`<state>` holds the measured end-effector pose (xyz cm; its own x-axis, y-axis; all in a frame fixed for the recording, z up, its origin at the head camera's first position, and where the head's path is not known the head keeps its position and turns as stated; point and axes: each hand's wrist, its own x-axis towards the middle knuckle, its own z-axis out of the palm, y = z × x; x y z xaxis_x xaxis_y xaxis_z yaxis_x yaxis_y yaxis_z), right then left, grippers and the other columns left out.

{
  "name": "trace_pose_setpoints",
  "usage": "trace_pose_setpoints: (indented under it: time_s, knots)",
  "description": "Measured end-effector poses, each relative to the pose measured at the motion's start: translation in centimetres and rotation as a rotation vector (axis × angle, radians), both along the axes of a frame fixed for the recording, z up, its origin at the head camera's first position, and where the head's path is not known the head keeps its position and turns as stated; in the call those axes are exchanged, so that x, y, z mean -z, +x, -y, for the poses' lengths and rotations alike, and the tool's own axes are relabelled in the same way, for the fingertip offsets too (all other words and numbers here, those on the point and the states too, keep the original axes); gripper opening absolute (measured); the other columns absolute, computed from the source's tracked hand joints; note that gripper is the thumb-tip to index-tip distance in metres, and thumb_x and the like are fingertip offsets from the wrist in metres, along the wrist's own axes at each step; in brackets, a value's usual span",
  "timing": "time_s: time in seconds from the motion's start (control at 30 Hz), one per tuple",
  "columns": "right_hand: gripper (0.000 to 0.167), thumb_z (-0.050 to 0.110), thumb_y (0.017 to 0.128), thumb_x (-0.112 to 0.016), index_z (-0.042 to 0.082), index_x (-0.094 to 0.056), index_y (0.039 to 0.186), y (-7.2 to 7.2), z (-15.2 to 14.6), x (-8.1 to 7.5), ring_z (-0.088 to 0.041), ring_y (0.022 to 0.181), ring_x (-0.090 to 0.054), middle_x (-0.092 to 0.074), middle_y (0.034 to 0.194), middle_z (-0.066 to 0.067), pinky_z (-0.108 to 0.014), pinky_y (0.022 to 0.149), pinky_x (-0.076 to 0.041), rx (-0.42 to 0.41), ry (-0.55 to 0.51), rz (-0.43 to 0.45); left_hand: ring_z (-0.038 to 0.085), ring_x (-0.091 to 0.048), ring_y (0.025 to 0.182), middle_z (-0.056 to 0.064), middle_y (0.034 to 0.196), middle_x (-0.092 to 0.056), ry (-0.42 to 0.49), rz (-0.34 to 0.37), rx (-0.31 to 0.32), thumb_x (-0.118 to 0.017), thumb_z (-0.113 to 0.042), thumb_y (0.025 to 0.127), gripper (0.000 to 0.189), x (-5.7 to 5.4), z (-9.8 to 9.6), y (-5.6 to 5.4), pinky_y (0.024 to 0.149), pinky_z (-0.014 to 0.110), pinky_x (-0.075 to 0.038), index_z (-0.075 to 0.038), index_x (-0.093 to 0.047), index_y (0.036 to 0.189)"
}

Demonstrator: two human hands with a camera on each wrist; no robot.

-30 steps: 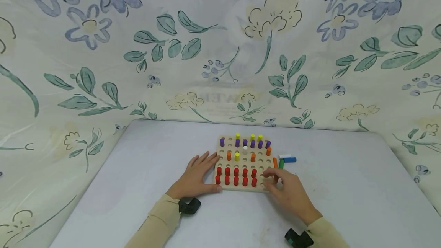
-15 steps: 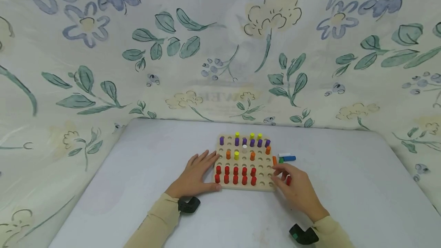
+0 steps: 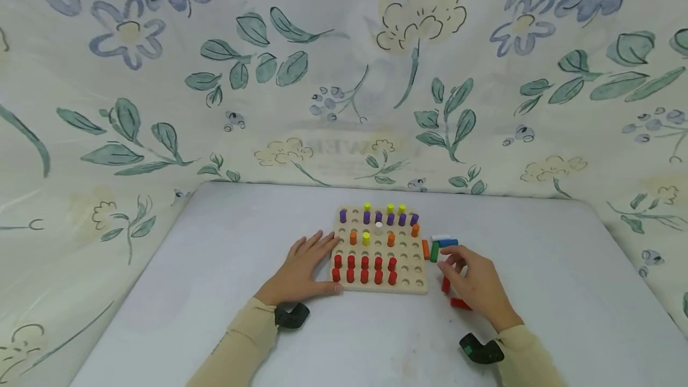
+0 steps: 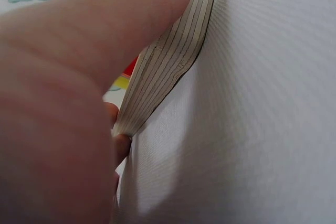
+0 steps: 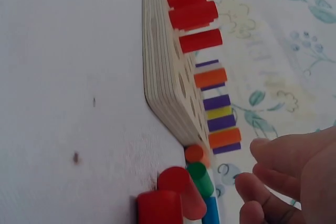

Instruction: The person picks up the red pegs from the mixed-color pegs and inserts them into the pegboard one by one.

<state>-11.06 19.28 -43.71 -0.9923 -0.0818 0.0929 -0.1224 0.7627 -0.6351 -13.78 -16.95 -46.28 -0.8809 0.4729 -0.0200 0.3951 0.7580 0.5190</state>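
Note:
A wooden pegboard [image 3: 381, 289] lies on the table, with two rows of red pegs [image 3: 364, 263] at its near side. My left hand [image 3: 295, 273] rests at its near left corner, fingers straight along the left side, and the thumb lies against the front edge in the left wrist view. Right of the board, my right hand [image 3: 481, 285] hovers with loosely bent fingers over two loose red pegs, one standing out beside the fingertips [image 3: 445, 284] and another closer to me [image 3: 459, 303]. Nothing sits between its thumb and fingers in the right wrist view [image 5: 283, 182].
By the board's right side lie a loose orange peg [image 3: 426, 249], a green peg [image 3: 435, 251], a blue peg [image 3: 448, 243] and a white peg [image 3: 441, 237]. Purple pegs [image 3: 366, 218] and yellow pegs [image 3: 390, 208] stand toward the back. Behind the table hangs a floral cloth [image 3: 333, 46].
My right hand has moved right, off the board's right edge and over the loose red pegs, which now show more. My left hand stays at the board's corner.

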Motion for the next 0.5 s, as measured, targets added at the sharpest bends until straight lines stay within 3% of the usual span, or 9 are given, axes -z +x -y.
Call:
trace_pose_setpoints:
  time_s: [0.5]
  knots:
    - [0.036, 0.029, 0.093, -0.071, 0.001, -0.067, 0.115, -0.11, -0.48, 0.43, -0.015, 0.065, -0.054, -0.065, 0.079, -0.002, -0.028, 0.057, -0.048, 0.096, 0.076, 0.101, 0.032, -0.010, 0.154, 0.006, 0.165, -0.027, 0.008, 0.000, 0.006, -0.070, -0.062, 0.082, 0.099, -0.19, 0.03, -0.06, 0.123, 0.056, -0.002, -0.014, -0.031, 0.159]
